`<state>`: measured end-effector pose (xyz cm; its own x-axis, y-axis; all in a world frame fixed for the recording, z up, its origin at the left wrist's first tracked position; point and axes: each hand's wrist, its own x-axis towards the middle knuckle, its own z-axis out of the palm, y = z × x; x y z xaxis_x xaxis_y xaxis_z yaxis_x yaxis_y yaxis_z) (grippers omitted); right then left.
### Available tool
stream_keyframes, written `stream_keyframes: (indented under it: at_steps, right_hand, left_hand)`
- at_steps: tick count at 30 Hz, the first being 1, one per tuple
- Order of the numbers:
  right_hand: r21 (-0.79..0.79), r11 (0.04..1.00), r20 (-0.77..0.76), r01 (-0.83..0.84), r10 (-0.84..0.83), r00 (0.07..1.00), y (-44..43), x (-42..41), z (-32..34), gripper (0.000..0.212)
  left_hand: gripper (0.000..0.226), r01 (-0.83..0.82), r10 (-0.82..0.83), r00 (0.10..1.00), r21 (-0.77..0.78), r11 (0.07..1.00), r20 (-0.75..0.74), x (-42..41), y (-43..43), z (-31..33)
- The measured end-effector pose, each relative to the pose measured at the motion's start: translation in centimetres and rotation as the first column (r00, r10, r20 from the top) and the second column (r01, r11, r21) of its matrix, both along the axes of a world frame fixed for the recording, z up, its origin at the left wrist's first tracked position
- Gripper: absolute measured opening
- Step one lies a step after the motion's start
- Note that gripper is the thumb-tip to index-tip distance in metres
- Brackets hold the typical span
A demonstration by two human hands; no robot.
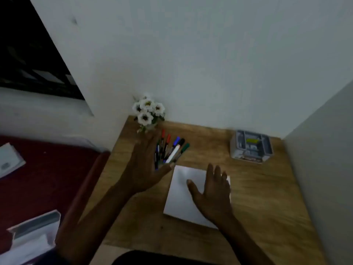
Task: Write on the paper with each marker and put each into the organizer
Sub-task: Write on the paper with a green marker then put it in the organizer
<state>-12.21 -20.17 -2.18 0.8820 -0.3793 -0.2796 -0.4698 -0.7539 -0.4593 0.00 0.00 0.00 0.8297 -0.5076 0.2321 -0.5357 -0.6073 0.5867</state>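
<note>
Fanned markers (170, 150) with red, blue, black, green caps, blank white paper (181, 190)

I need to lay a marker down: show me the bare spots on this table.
Bare wood lies between the markers and the organizer, right of the paper to the table edge, and along the near edge. Crowded: the back left corner, with flowers, markers and left hand.
</note>
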Motion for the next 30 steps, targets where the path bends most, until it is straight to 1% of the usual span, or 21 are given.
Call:
stream_keyframes:
  at_steps: [1,3,4,6,8,11,13,17,20,24,27,30]
  right_hand:
    - [-0.025,1.0,-0.066,0.001,-0.003,0.998,1.1,-0.3,-1.1,0.108]
    - [-0.115,0.993,-0.099,-0.013,0.002,0.995,2.4,-0.3,-4.0,0.108]
    - [-0.141,0.99,-0.088,-0.026,0.014,0.996,2.8,-0.3,-5.1,0.105]
    - [-0.182,0.982,-0.065,-0.053,0.042,0.997,2.7,0.1,-7.3,0.099]
    - [-0.226,0.966,-0.076,-0.128,0.113,0.991,1.9,0.6,-8.7,0.096]
    - [-0.29,0.921,-0.114,-0.258,0.235,0.965,0.6,0.6,-10.6,0.096]
    - [-0.323,0.892,-0.108,-0.317,0.298,0.948,-0.3,0.7,-11.1,0.095]
    - [-0.343,0.851,-0.052,-0.398,0.406,0.912,-1.6,1.1,-11.6,0.093]
    - [-0.367,0.821,-0.028,-0.438,0.461,0.887,-2.1,1.2,-12.1,0.091]
    - [-0.388,0.806,-0.003,-0.447,0.484,0.875,-2.4,1.1,-12.7,0.089]
    - [-0.393,0.808,-0.004,-0.439,0.476,0.879,-2.4,1.1,-12.9,0.088]
    - [-0.405,0.802,-0.014,-0.439,0.475,0.88,-2.5,1.4,-12.8,0.092]
  left_hand:
    - [0.102,-0.016,0.018,0.995,0.021,1.0,-0.103,-0.8,0.3,-1.5]
    - [0.102,-0.031,0.051,0.985,0.121,0.992,-0.164,-1.8,0.5,-4.2]
    - [0.101,-0.025,0.053,0.983,0.157,0.987,-0.178,-2.5,0.6,-5.5]
    - [0.099,-0.003,0.031,0.988,0.179,0.984,-0.152,-2.9,0.5,-7.5]
    - [0.097,0.037,-0.013,0.993,0.206,0.978,-0.116,-2.5,0.4,-8.7]
    - [0.096,0.121,-0.111,0.992,0.307,0.944,-0.052,-1.9,0.4,-10.5]
    - [0.096,0.158,-0.158,0.987,0.364,0.918,-0.03,-1.5,0.4,-11.3]
    - [0.097,0.205,-0.215,0.976,0.381,0.902,-0.015,-1.7,0.7,-12.9]
    - [0.099,0.192,-0.225,0.974,0.419,0.888,0.029,-2.0,0.8,-13.9]
    - [0.094,0.153,-0.185,0.981,0.357,0.922,0.059,-2.4,0.9,-14.5]
    - [0.091,0.134,-0.172,0.983,0.374,0.918,0.071,-2.5,1.0,-14.8]
    - [0.089,0.117,-0.149,0.987,0.37,0.921,0.058,-2.7,1.2,-15.1]
